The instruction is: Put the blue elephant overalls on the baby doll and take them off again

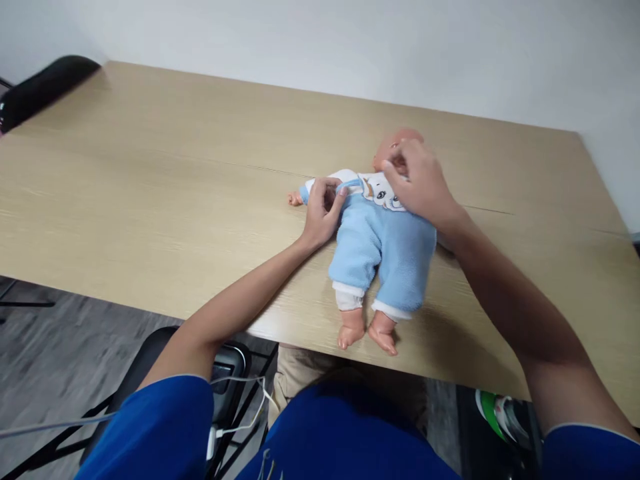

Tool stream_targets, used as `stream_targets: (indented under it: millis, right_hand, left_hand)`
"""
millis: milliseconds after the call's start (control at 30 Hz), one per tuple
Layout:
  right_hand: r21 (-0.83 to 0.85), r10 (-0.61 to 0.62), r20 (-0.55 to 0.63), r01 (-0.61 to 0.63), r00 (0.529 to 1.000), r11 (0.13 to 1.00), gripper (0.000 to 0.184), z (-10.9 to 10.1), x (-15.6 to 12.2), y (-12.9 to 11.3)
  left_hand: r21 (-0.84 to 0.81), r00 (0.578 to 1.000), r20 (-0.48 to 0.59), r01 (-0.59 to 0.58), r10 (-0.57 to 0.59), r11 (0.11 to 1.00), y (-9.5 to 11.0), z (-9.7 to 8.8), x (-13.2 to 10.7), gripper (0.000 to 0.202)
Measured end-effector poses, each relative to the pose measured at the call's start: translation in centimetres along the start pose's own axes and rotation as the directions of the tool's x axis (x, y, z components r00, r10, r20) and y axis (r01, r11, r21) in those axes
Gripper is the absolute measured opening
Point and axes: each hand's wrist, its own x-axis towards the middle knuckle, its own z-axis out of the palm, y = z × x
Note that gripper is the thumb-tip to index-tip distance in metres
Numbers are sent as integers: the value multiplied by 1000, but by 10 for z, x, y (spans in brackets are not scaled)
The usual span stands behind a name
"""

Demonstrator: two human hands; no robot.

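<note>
A baby doll (383, 250) lies on its back on the wooden table, its bare feet toward me. It wears a light-blue fleece outfit (405, 260) with white cuffs and an animal face on the chest. My left hand (325, 210) is closed at the doll's side, thumb and fingers pinching the edge of the outfit near the armpit. Over the doll's upper chest and chin, my right hand (423, 183) has its fingertips pressed together; what they hold, if anything, is hidden. That hand covers part of the doll's head (387, 147) and its other arm.
The wooden table (200, 160) reaches back to a pale wall. A black chair (55, 87) stands beyond its left end. Below the front edge are a black seat (155, 353) with white cables (245, 427) and, at right, a green-and-white round object (493, 413).
</note>
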Motion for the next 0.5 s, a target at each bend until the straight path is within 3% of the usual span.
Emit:
stream_targets:
  millis: [67, 100, 167, 233, 300, 367, 500]
  right_hand:
    - [-35, -118, 234, 130, 965, 991, 12, 15, 37, -8]
    - [-11, -195, 357, 212, 914, 977, 12, 25, 55, -10]
    - [69, -334, 571, 361, 750, 930, 20, 47, 85, -12]
    - [106, -380, 672, 426, 635, 899, 27, 67, 102, -13]
    - [89, -374, 722, 458, 582, 884, 25, 82, 107, -16]
    - [33, -340, 734, 469, 588, 883, 19, 87, 102, -20]
    - [-72, -230, 568, 326, 790, 943, 24, 73, 87, -23]
  left_hand:
    - [7, 999, -13, -44, 44, 999, 0, -1, -1, 57]
    - [13, 998, -16, -64, 64, 998, 0, -2, -2, 54]
    - [23, 995, -8, -104, 104, 994, 1, -2, -4, 51]
    - [32, 990, 5, -141, 141, 989, 3, -3, -6, 47]
    - [33, 986, 16, -166, 166, 985, 3, -2, -8, 42]
    - [25, 983, 28, -181, 180, 983, 3, -3, -8, 39]
    - [101, 977, 18, -214, 213, 972, 1, -5, -11, 37]
